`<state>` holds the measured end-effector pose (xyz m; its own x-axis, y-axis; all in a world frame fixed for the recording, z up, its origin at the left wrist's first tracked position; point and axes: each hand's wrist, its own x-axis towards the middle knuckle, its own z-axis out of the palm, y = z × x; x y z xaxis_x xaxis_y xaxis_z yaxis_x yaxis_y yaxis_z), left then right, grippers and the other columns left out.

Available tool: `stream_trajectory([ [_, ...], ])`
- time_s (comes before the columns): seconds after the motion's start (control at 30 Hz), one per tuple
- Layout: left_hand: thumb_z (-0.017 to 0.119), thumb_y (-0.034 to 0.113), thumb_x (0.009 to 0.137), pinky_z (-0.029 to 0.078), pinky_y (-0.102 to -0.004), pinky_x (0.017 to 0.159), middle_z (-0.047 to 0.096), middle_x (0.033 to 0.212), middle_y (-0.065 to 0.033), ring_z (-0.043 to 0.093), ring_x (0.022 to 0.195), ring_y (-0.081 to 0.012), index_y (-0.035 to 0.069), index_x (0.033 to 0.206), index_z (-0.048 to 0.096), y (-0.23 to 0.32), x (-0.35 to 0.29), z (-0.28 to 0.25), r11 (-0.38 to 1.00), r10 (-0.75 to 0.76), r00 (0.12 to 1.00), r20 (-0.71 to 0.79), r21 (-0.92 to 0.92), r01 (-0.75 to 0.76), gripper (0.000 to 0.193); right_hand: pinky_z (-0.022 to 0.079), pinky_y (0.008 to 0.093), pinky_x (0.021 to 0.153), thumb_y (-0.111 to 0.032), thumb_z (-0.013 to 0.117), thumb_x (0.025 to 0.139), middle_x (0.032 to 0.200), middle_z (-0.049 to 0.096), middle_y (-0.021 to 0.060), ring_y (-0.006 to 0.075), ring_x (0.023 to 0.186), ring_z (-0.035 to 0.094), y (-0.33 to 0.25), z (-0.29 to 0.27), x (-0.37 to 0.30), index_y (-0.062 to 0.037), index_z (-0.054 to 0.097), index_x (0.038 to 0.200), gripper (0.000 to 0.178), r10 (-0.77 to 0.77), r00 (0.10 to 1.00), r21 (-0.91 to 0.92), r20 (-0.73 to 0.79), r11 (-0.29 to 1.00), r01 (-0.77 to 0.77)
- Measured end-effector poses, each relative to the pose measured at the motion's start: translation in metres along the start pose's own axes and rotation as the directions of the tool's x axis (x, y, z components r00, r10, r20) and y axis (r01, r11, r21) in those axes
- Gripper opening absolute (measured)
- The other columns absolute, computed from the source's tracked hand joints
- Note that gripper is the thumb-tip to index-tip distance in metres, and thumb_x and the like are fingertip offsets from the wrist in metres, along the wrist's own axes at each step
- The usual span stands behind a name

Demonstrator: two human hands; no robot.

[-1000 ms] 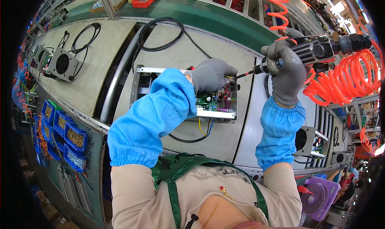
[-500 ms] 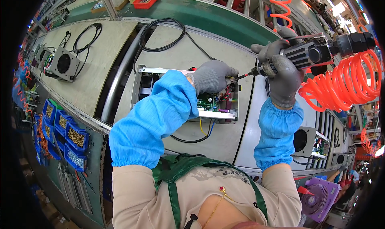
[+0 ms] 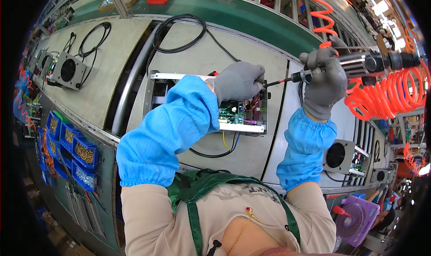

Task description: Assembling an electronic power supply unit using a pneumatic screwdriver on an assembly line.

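An open metal chassis with a green circuit board and wires inside lies on the bench in front of me. My left hand, in a grey glove, reaches over its far right corner. Its fingers are curled together there; what they pinch is hidden. My right hand, also gloved, is wrapped around a power screwdriver held nearly level. The driver's long bit points left, its tip close to my left fingertips at the chassis end. Whether the tip touches a screw cannot be made out.
A black cable loops behind the chassis. Orange coiled hose hangs at the right. More units stand on the line, left and right. Blue bins of screws sit lower left. A purple fan stands lower right.
My right hand and the driver have shifted slightly right, and the driver has turned a little about its length. My left hand stays by the chassis corner, its fingers a bit more curled.
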<state>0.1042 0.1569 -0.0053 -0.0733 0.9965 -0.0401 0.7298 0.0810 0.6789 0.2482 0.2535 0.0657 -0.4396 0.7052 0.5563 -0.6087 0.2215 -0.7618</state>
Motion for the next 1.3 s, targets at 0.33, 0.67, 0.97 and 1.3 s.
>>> stream_trajectory([
  [0.33, 0.058, 0.027, 0.082, 0.05, -0.0405, 0.08, 0.067, 0.086, -0.0156, 0.064, 0.086, -0.0324, 0.007, 0.095, 0.061, 0.004, 0.0, -0.002, 0.999, -0.045, 0.999, 0.021, -0.015, 0.045, 0.024, 0.054, 0.0363, 0.064, -0.002, 0.06, 0.075, 0.07, 0.059, 0.0095, 0.0189, 0.06, 0.06, 0.001, 0.02, 0.001, 0.0068, 0.052, 0.118, 0.045, 0.033, 0.995, 0.027, 0.096, 0.999, -0.035],
  [0.67, 0.059, 0.017, 0.075, 0.049, -0.0388, 0.07, 0.063, 0.078, -0.0167, 0.062, 0.075, -0.0322, 0.003, 0.091, 0.06, 0.008, -0.002, -0.004, 0.993, -0.111, 0.994, -0.008, -0.035, 0.111, 0.021, 0.049, 0.0318, 0.062, -0.014, 0.059, 0.075, 0.069, 0.055, 0.0046, 0.0121, 0.058, 0.054, -0.006, 0.023, 0.01, 0.0019, 0.056, 0.112, 0.04, 0.207, 0.961, -0.188, 0.186, 0.967, -0.172],
  [0.97, 0.058, 0.015, 0.075, 0.048, -0.0425, 0.069, 0.063, 0.08, -0.0174, 0.062, 0.077, -0.0351, 0.004, 0.095, 0.06, 0.0, -0.006, 0.0, 0.999, -0.049, 0.997, -0.064, -0.011, 0.048, 0.022, 0.042, 0.0241, 0.047, -0.013, 0.064, 0.076, 0.069, 0.063, 0.0045, 0.0086, 0.052, 0.054, -0.004, 0.031, 0.01, -0.0008, 0.064, 0.099, 0.027, 0.224, 0.952, -0.254, 0.208, 0.952, -0.168],
  [1.3, 0.064, 0.009, 0.075, 0.049, -0.0393, 0.074, 0.061, 0.112, -0.0119, 0.059, 0.083, -0.03, 0.008, 0.105, 0.057, 0.008, -0.154, 0.062, 0.95, 0.252, 0.612, -0.75, 0.071, -0.304, 0.031, 0.048, 0.0404, 0.085, -0.014, 0.058, 0.081, 0.075, 0.049, 0.0007, 0.009, 0.064, 0.046, 0.0, 0.007, 0.007, 0.0046, 0.05, 0.122, 0.046, 0.214, 0.951, -0.236, 0.221, 0.958, -0.161],
])
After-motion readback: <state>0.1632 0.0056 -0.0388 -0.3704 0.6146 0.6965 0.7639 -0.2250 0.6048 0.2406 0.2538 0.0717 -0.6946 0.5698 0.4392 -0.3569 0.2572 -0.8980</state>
